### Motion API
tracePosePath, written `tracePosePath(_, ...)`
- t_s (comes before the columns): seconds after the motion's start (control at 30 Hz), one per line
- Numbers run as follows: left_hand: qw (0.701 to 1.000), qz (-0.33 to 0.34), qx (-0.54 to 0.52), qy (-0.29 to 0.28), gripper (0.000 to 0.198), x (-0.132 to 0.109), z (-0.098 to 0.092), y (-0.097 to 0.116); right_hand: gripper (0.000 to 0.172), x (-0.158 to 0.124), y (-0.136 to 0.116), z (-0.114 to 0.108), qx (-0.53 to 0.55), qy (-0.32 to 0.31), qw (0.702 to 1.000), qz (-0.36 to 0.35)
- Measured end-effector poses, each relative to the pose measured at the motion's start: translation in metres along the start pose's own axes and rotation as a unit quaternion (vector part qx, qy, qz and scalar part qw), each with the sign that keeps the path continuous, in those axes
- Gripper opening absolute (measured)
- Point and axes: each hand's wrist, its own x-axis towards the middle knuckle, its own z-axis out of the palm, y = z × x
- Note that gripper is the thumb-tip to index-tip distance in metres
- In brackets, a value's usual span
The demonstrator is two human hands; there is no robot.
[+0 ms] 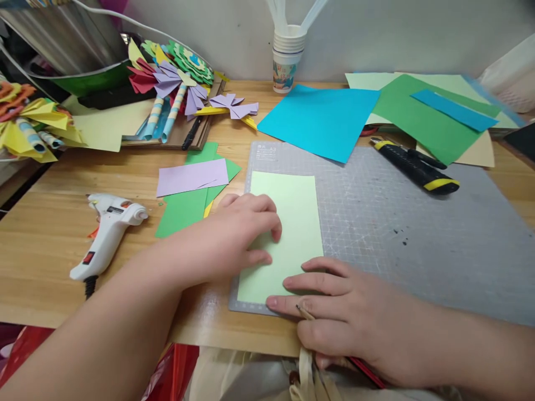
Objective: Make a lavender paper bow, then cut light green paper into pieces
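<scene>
I log: left fingers (266,223), half open and curled over pale green sheet (295,217) on gray mat (376,223); right fingers (324,283), splayed across its edge, pencil (368,373) gripped; glue gun (109,231), counter (45,250) left; utility knife (412,165), beyond.

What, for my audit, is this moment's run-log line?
left hand: over light-green paper | right hand: holding pencil, fingers on paper | paper: on cutting mat

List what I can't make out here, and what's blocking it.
All in the head view:
Pale green sheet: lower right corner, under the right hand.
Pencil: middle, covered by the same hand.
Glue gun: cord, lost behind the left forearm.
Metal container: contents, cut off by the upper edge.
Paper cup: print, too small to read.
</scene>
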Motion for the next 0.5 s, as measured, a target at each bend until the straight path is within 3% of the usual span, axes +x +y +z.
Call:
tracePosePath(0.1,0.988,-0.078,-0.051,0.126,0.026,0.003,0.000,-0.002,0.024,0.000,0.000,0.000,0.003,-0.001,1.000,0.003)
tracePosePath(0.2,0.932,-0.208,-0.202,0.216,0.032,0.005,-0.004,-0.003,0.024,0.000,0.000,0.000,0.001,-0.007,1.000,0.003)
tracePosePath(0.33,0.842,-0.315,-0.388,0.202,0.033,0.006,-0.015,0.000,0.022,-0.001,-0.001,0.001,0.002,-0.007,1.000,0.005)
tracePosePath(0.5,0.756,-0.323,-0.523,0.227,0.046,0.008,-0.020,0.002,0.024,0.001,0.000,0.002,-0.003,-0.013,1.000,0.008)
